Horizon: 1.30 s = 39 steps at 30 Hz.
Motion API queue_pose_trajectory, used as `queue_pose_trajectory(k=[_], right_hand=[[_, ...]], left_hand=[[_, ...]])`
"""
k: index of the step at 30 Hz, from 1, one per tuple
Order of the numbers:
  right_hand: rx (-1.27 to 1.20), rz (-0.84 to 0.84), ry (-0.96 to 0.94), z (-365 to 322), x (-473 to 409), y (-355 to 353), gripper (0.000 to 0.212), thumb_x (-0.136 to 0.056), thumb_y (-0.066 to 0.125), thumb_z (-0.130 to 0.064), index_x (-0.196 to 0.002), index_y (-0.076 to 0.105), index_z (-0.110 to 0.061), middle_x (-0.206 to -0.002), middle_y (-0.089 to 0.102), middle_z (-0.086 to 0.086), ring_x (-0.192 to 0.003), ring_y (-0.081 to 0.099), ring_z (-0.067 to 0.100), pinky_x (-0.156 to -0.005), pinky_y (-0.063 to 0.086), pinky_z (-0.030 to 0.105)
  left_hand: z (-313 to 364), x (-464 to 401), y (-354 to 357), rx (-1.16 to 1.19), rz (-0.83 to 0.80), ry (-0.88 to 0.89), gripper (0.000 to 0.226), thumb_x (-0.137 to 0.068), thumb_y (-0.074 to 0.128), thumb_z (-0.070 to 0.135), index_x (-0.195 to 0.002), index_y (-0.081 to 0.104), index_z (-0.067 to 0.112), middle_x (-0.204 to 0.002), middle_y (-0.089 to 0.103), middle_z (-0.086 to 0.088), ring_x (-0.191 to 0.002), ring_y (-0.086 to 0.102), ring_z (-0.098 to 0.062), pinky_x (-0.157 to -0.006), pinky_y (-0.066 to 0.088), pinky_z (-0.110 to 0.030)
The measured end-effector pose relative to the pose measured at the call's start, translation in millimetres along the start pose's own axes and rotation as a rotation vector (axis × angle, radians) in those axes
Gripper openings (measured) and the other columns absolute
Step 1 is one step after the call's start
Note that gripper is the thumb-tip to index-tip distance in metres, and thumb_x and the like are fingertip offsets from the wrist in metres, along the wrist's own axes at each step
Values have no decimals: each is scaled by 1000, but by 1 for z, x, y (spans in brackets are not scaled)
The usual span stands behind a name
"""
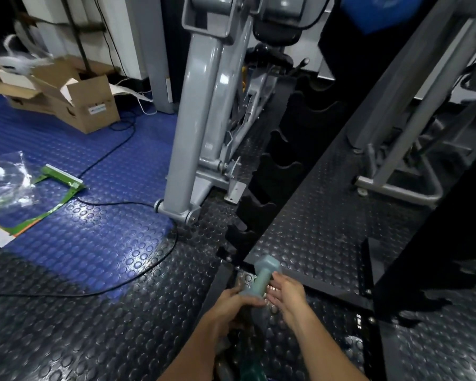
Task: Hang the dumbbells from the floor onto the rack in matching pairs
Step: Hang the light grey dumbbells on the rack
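Observation:
A pale green dumbbell (262, 276) is held low in the middle of the head view, its far head pointing up toward the rack. My left hand (232, 303) grips its near end. My right hand (285, 291) is beside the handle with fingers spread, touching or almost touching it. The black rack (261, 188) rises ahead as a slanted post with several empty hooked cradles; its foot is just beyond the dumbbell. More dumbbells (248, 371), dark green and blurred, lie under my forearms at the bottom edge.
A grey exercise machine (193, 127) stands left of the rack. A black cable (116, 204) crosses the studded floor. An open cardboard box (77, 100) and plastic packaging (8, 182) lie at the left. A mirror panel (368, 188) stands right of the rack.

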State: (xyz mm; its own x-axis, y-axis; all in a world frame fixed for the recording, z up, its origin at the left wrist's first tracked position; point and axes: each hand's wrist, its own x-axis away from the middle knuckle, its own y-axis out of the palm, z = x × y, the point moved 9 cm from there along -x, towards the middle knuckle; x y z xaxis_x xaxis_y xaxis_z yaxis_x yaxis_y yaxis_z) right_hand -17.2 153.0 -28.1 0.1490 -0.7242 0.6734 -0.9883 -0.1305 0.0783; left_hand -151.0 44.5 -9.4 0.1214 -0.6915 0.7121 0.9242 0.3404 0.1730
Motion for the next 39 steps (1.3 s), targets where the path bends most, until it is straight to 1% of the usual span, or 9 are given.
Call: queue_pose_trajectory(k=[3, 6, 10, 15, 20, 26, 29, 37, 39], right_hand=[[63, -46, 64, -12, 17, 3, 35, -91, 76, -21, -117, 64, 0, -107, 73, 21, -98, 73, 33, -88, 60, 44], [145, -130, 77, -30, 40, 16, 30, -90, 77, -18, -109, 68, 3, -101, 75, 20, -91, 74, 30, -79, 62, 41], [229, -158, 35, -53, 68, 26, 35, -86, 81, -20, -110, 70, 2, -103, 77, 18, -95, 73, 31, -89, 61, 46], [276, -114, -84, -81, 100, 29, 13, -86, 75, -6, -93, 72, 4, -71, 70, 13, -53, 60, 20, -45, 47, 26], [220, -203, -186, -114, 132, 37, 13, -90, 70, -4, -91, 77, 6, -87, 72, 26, -76, 62, 31, -70, 50, 36], [313, -366, -296, -144, 165, 64, 14, -91, 70, -2, -103, 75, 1, -92, 75, 22, -80, 70, 29, -71, 59, 37], [416, -411, -338, -147, 175, 76, 17, -91, 68, -1, -105, 76, -2, -100, 76, 23, -86, 69, 29, -71, 59, 30], [518, -322, -477, -144, 190, 77, 35, -82, 82, -9, -113, 66, -13, -78, 72, 3, -70, 67, 8, -67, 53, 22], [462, -312, -496, -139, 199, 61, 46, -72, 91, -28, -109, 68, -13, -86, 75, 3, -77, 68, 8, -73, 53, 19]], left_hand=[[2, 17, 2, 48, 8, 7, 88, -51, 98, 26, -128, 60, 7, -112, 73, -17, -99, 73, -33, -79, 63, -48], [13, 38, 6, 81, 10, 33, 79, -47, 97, 26, -118, 66, 8, -107, 76, -18, -97, 74, -35, -78, 60, -50], [35, 72, 14, 73, -11, 97, 79, -48, 97, 29, -117, 66, 6, -112, 73, -21, -97, 74, -36, -69, 60, -44], [55, 106, 22, 14, -66, 125, 61, -67, 92, 30, -117, 65, 6, -112, 74, -15, -92, 74, -25, -62, 58, -33], [88, 116, 14, 6, -100, 105, 53, -79, 76, 61, -98, 73, 11, -84, 71, -7, -74, 67, -22, -63, 56, -34], [123, 111, 1, 372, 18, 144, 60, -87, 69, 58, -114, 56, 6, -103, 70, -21, -84, 73, -33, -70, 60, -44], [148, 110, -9, 460, 13, 219, 67, -75, 80, 56, -115, 67, 5, -106, 73, -26, -87, 72, -36, -80, 60, -44], [171, 112, -31, 577, 254, 371, 56, -62, 93, 34, -99, 75, -5, -80, 64, -17, -65, 54, -25, -55, 38, -28], [177, 117, -35, 603, 275, 395, 53, -60, 94, 35, -93, 77, -3, -74, 64, -15, -62, 53, -22, -55, 35, -28]])
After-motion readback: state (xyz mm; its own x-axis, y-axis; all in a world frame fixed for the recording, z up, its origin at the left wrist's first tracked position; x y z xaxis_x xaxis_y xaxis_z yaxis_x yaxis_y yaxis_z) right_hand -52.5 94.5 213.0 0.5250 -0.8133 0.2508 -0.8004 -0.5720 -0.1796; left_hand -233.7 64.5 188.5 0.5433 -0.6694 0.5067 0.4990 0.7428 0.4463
